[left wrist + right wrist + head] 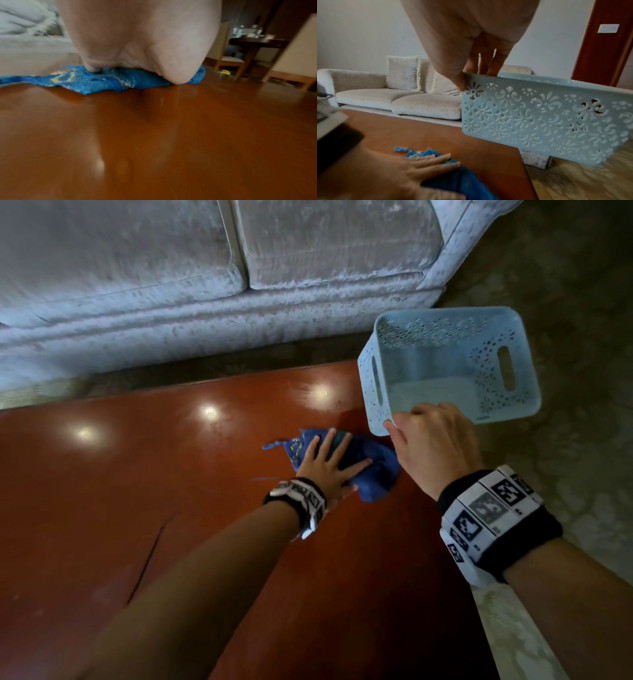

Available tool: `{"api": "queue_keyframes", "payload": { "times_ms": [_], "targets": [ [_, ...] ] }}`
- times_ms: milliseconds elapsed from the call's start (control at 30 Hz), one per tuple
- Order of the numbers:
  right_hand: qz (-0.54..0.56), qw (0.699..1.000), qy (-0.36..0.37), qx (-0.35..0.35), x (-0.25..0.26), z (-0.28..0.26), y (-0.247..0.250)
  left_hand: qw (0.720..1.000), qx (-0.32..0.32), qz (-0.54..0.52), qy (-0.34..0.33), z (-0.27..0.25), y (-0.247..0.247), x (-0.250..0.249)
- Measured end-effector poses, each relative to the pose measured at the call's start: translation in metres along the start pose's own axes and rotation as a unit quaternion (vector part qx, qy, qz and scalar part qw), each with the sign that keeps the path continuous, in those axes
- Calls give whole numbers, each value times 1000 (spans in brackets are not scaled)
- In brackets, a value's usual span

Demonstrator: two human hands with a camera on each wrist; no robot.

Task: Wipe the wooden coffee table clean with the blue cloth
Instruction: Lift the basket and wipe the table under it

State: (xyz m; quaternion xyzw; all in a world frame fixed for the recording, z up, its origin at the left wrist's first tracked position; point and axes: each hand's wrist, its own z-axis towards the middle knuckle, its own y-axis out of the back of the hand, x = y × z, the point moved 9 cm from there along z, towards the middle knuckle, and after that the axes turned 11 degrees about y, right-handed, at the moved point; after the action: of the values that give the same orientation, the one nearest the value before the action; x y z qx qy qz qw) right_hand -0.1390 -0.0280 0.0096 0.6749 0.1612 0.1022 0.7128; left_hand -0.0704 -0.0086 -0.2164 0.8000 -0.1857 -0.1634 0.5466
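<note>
The blue cloth (370, 470) (96, 82) (467, 181) lies crumpled near the right end of the glossy wooden coffee table (137, 491) (154, 135) (419, 135). My left hand (329, 463) (142, 40) (406, 173) presses flat on it with straight, spread fingers. My right hand (431, 436) (471, 60) grips the near rim of a pale blue perforated plastic basket (452, 368) (539, 119), holding it lifted and tilted past the table's right end, thumb outside and fingers inside.
A pale velvet sofa (205, 285) (393, 98) with a fringed cushion (402, 73) runs along the table's far side. Patterned carpet (565, 457) lies to the right. A dark crack (147, 563) marks the tabletop. A chair and round table (254, 43) stand beyond.
</note>
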Motion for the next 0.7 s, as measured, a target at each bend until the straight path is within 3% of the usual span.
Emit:
{"api": "queue_keyframes", "payload": {
  "times_ms": [167, 367, 500, 700],
  "targets": [
    [10, 999, -34, 26, -32, -8, -11, 993, -6, -35, 110, 50, 23, 37],
    [4, 999, -37, 33, -41, -15, -16, 957, 31, -118, 263, 79, 45, 113],
    [-21, 999, -26, 36, -26, -10, -17, 949, 35, -115, 291, 52, 39, 155],
    [2, 994, 33, 104, 42, 7, -43, 939, -28, -119, 320, 3, 47, 198]
  ]
}}
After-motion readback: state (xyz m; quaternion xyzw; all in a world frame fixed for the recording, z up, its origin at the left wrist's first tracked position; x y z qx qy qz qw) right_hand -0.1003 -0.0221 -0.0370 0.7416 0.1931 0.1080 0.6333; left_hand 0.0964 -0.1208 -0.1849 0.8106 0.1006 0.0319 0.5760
